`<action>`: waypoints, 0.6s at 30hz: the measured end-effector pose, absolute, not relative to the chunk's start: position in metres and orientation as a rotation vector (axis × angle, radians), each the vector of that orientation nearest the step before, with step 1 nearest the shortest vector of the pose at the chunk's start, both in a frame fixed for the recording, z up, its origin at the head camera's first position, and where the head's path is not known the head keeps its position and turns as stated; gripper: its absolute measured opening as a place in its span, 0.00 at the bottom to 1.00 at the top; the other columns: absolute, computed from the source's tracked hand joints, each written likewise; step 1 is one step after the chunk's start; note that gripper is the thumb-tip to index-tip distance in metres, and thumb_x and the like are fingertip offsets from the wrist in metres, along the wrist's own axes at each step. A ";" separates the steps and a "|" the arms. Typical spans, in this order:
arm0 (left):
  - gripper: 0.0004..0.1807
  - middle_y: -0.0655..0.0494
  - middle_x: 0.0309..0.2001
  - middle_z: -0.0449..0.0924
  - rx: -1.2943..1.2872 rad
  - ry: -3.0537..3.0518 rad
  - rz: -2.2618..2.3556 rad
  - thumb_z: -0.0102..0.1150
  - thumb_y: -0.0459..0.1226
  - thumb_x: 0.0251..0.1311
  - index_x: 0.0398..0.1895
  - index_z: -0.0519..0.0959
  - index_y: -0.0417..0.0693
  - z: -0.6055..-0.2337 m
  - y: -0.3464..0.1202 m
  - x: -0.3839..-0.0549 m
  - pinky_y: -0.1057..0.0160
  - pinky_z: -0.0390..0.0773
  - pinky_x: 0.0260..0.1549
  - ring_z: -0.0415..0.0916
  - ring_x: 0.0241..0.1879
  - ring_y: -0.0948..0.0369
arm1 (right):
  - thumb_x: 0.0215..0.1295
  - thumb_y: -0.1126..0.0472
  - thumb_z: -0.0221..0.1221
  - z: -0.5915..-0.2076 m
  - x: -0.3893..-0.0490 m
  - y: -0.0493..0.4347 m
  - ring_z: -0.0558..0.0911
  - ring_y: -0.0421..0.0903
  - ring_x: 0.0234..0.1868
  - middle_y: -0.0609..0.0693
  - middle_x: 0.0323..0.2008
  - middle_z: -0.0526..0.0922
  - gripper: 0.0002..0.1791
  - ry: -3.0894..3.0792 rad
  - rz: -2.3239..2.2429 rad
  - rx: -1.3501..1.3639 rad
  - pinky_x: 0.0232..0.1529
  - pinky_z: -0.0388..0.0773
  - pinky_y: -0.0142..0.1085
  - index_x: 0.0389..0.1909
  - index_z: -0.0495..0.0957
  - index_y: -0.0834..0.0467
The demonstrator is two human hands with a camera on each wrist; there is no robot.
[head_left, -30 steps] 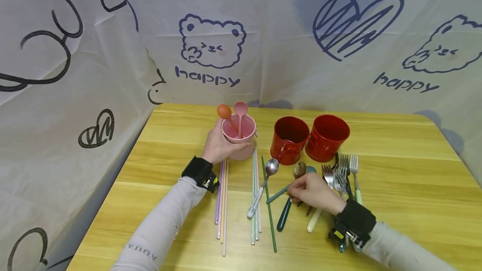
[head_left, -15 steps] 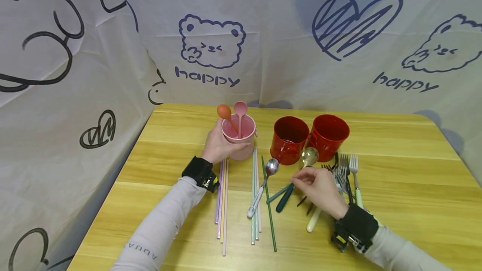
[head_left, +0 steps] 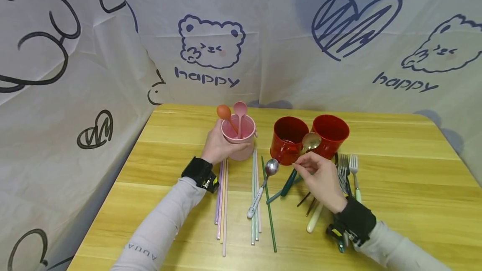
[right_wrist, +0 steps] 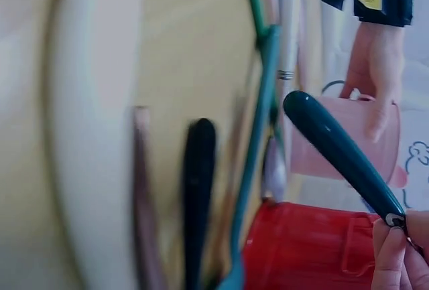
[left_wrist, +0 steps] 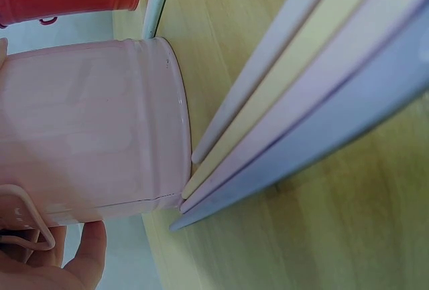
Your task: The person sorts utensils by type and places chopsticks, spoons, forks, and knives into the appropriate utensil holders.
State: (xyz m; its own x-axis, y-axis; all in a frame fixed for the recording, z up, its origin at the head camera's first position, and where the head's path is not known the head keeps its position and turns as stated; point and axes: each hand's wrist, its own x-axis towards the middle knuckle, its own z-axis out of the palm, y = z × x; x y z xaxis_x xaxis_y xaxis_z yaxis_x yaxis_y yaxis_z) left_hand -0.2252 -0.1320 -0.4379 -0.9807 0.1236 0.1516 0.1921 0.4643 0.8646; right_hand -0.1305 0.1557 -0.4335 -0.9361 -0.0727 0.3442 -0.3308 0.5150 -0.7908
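Observation:
My left hand (head_left: 220,145) grips the pink bucket (left_wrist: 87,122) from its left side, with the thumb across the front. An orange spoon (head_left: 224,112) and a pink spoon (head_left: 240,108) stand in it, bowls up. Between thumb and fingertips, my right hand (head_left: 321,179) pinches a spoon by its neck. That spoon's dark green handle (right_wrist: 342,153) points down toward the left. Its gold-toned bowl (head_left: 311,140) shows in front of the right red cup (head_left: 332,131), above the table. The left red cup (head_left: 286,152) stands beside it.
Pastel sticks (head_left: 222,208) lie left of centre, and more sticks (head_left: 255,216) lie by a silver spoon (head_left: 257,200) with a white handle. A teal handle (head_left: 276,198), a cream handle (head_left: 314,221) and several forks (head_left: 354,164) lie around my right hand.
The right hand has lifted the green-handled spoon from the cutlery and carried it up and slightly right, toward the red cups. The left hand has stayed on the bucket.

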 end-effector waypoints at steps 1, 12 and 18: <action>0.52 0.48 0.65 0.76 -0.282 -2.631 -1.566 0.84 0.41 0.41 0.69 0.62 0.48 -0.438 -0.132 -0.225 0.48 0.74 0.67 0.75 0.65 0.50 | 0.62 0.70 0.67 -0.431 -0.131 0.155 0.83 0.31 0.32 0.56 0.32 0.87 0.04 -2.471 1.403 0.345 0.37 0.78 0.18 0.34 0.81 0.62; 0.51 0.47 0.64 0.76 -0.280 -2.639 -1.535 0.83 0.40 0.42 0.69 0.62 0.48 -0.437 -0.131 -0.225 0.48 0.73 0.67 0.75 0.64 0.49 | 0.65 0.69 0.65 -0.398 -0.155 0.132 0.87 0.42 0.36 0.62 0.35 0.87 0.10 -2.351 1.542 0.385 0.42 0.79 0.18 0.41 0.73 0.66; 0.51 0.47 0.64 0.76 -0.287 -2.637 -1.524 0.83 0.40 0.41 0.69 0.62 0.48 -0.437 -0.131 -0.225 0.48 0.73 0.67 0.75 0.64 0.49 | 0.65 0.69 0.64 -0.376 -0.175 0.111 0.88 0.55 0.40 0.64 0.37 0.88 0.15 -2.299 1.587 0.371 0.46 0.79 0.18 0.48 0.72 0.68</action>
